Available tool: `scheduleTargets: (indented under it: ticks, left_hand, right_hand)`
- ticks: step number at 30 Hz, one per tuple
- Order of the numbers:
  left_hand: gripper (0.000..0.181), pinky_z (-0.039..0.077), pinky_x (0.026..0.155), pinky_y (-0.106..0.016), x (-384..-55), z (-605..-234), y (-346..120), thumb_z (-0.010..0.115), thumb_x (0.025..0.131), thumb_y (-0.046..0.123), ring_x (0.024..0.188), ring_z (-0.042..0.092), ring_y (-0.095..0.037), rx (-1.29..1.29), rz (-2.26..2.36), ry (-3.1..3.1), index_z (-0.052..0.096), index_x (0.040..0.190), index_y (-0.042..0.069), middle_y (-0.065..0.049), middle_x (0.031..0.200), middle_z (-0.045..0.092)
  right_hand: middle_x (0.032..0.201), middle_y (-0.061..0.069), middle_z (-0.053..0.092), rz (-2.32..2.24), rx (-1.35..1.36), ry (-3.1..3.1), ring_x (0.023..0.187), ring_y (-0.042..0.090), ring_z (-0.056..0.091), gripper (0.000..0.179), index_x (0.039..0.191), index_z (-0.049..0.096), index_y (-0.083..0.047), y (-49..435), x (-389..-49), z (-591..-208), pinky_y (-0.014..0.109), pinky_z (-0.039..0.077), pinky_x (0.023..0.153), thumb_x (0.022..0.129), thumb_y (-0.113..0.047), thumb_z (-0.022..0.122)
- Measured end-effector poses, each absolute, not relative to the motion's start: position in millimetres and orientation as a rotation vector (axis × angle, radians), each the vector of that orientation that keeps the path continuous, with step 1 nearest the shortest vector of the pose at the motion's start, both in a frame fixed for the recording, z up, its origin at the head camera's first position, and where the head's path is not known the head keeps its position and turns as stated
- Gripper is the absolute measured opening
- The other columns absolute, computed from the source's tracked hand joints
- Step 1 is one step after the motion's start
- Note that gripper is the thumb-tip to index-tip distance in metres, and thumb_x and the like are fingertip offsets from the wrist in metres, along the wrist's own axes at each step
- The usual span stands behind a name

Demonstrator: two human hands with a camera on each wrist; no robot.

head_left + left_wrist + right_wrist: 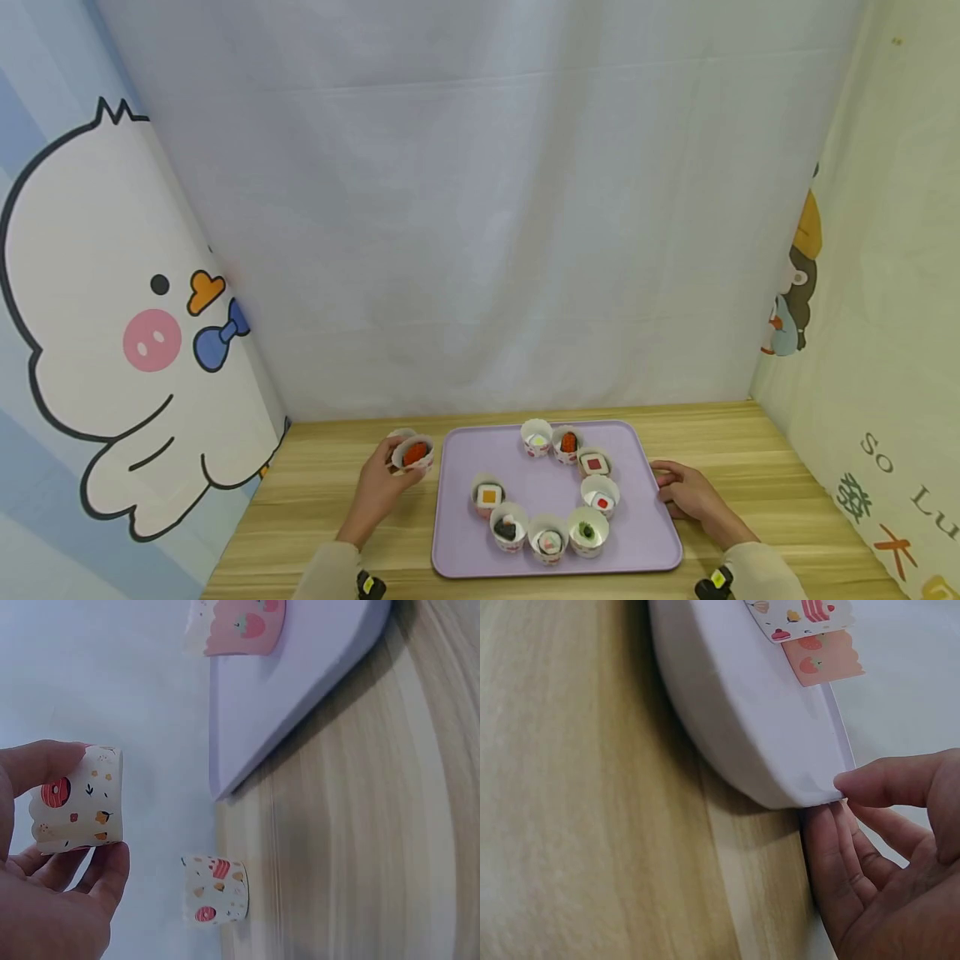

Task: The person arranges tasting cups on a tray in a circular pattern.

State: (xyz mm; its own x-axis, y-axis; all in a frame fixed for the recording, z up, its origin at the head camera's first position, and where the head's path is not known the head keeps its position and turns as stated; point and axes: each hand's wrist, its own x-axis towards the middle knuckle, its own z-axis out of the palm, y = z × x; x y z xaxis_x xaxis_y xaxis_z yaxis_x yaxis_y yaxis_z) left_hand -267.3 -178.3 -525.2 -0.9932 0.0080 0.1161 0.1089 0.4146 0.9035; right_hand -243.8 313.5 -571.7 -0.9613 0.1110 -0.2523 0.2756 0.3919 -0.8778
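Observation:
My left hand (382, 492) pinches a white patterned paper baking cup (82, 802) between thumb and fingers, raised left of the tray. Orange-red roe (415, 452) shows inside it. Behind it, a second paper cup (217, 891) stands on the table, mostly hidden in the head view. At the other side, my right hand (693, 493) grips the right edge of the lilac tray (525, 483), thumb (847, 784) on the rim and fingers below. Several cups with sushi pieces form a curve on the tray, among them one with a yellow-topped white square (489, 497).
The tray lies on a wood-grain table (300, 500). More cups on it hold a dark piece (507, 530), a green-topped piece (587, 531) and a red-orange one (568, 442). A pale curtain (487, 250) hangs behind, with printed cloths at both sides.

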Motion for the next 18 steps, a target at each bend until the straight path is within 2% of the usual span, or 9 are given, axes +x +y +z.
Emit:
scheduleTargets:
  ticks: [18]
  left_hand:
    - [0.054,0.054,0.092,-0.045,-284.7,-532.3,-137.3,0.077,0.08,0.009,0.118,0.058,-0.037,-0.177,-1.698,-2.54,0.054,0.129,0.003,-0.02,0.129,0.06]
  right_hand:
    - [0.096,0.008,0.059,-1.646,0.381,2.474,0.074,0.015,0.055,0.061,0.136,0.05,0.003,313.4,-243.4,-573.9,0.031,0.05,0.059,0.076,0.007,0.061]
